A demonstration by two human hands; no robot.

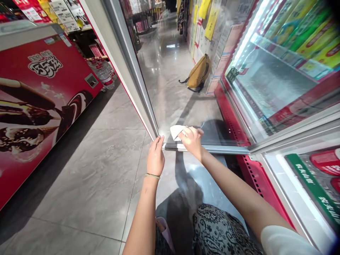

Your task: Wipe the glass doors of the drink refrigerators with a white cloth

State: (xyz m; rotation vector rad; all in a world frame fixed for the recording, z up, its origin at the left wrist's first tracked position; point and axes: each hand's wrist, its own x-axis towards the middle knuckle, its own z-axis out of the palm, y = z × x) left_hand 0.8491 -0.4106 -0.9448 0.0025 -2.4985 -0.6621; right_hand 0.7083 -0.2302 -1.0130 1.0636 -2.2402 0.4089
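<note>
A swung-out glass door (170, 95) in a pale metal frame (127, 63) stands before me, its lower rail (225, 149) low over the floor. Around the frame's bottom left corner my left hand (155, 156) is closed, with a thin band on its wrist. My right hand (192, 140) grips a folded white cloth or paper wipe (176, 132) at the glass, just above the lower rail. Whether the wipe presses on the pane I cannot tell. Part of it is hidden under my fingers.
On the right is a red lit display fridge (276, 85) with bottled drinks (326, 163). A red ice-cream freezer (34, 92) stands left, near packs of water bottles (106, 72). Through the glass show a mustard backpack (199, 74) and stacked cartons (225, 42) on the tiled floor (106, 170).
</note>
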